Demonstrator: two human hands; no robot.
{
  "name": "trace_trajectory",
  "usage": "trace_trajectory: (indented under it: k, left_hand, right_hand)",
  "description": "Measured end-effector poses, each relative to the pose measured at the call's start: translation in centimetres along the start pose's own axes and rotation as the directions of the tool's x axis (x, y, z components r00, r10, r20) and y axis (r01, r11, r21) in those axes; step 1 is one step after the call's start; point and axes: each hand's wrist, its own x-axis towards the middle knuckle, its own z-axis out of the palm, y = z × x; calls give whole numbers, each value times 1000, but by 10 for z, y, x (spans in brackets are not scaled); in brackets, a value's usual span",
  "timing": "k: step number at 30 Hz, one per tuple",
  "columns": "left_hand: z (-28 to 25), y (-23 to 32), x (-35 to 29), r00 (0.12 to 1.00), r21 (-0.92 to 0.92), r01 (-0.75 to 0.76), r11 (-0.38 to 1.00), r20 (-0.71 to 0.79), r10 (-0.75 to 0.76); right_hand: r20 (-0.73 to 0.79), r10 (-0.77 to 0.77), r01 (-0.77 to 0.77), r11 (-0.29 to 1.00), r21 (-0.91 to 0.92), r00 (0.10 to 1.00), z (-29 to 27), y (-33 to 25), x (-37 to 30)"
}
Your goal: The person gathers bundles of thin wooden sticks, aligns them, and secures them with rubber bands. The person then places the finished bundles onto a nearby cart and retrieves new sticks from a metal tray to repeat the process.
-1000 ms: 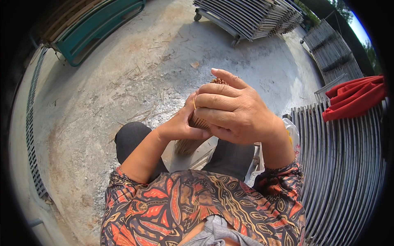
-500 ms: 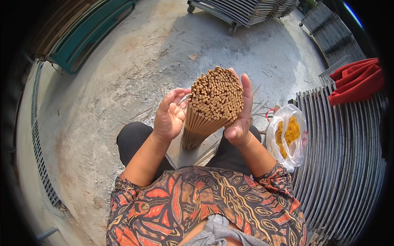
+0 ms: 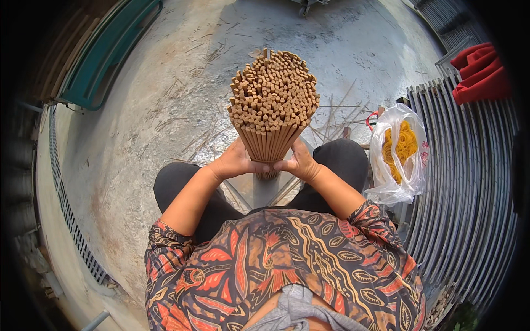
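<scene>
A thick bundle of thin brown sticks (image 3: 273,99) stands upright between my knees, its uneven top ends facing up. Low around its sides, my left hand (image 3: 237,160) and my right hand (image 3: 298,160) are wrapped from either side. Both thumbs nearly meet on the near face of the bundle. Most of the other fingers are hidden behind the sticks. Below the thumbs, the bundle's lower part shows just above a grey surface with metal bars.
A clear plastic bag of yellow rubber bands (image 3: 400,149) rests at my right, beside stacked metal-edged racks (image 3: 458,204). Red cloth (image 3: 480,71) lies on the racks. A green frame (image 3: 110,60) stands far left. Loose sticks (image 3: 345,113) litter the concrete floor.
Both hands have slid from the bundle's upper sides down to its lower part and closed around it. The bundle now appears higher and larger in view. My left hand was open beside it before.
</scene>
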Motion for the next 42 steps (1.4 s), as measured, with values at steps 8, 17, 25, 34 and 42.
trace_trajectory:
  k: [8, 17, 25, 34, 42]
  left_hand:
    - [15, -14, 9, 990, -277, -5, 961, -137, -34]
    - [-5, 18, 5, 993, -209, -32, 977, -119, 7]
    - [-4, 65, 22, 924, -459, -300, 836, -358, 135]
    - [-15, 108, 17, 884, -353, -354, 866, -428, 187]
    - [-43, 79, 8, 844, -193, -401, 896, -458, 279]
  right_hand:
    - [-145, -33, 73, 958, 277, 989, 18, -12, 20]
    - [-114, -37, 44, 998, 51, 993, 4, -3, 7]
    - [-303, -252, 350, 876, 333, 919, 19, -82, 42]
    - [-196, -443, 378, 877, -296, 875, -53, -141, 19]
    - [-905, -17, -472, 849, -237, 424, -273, -25, -116]
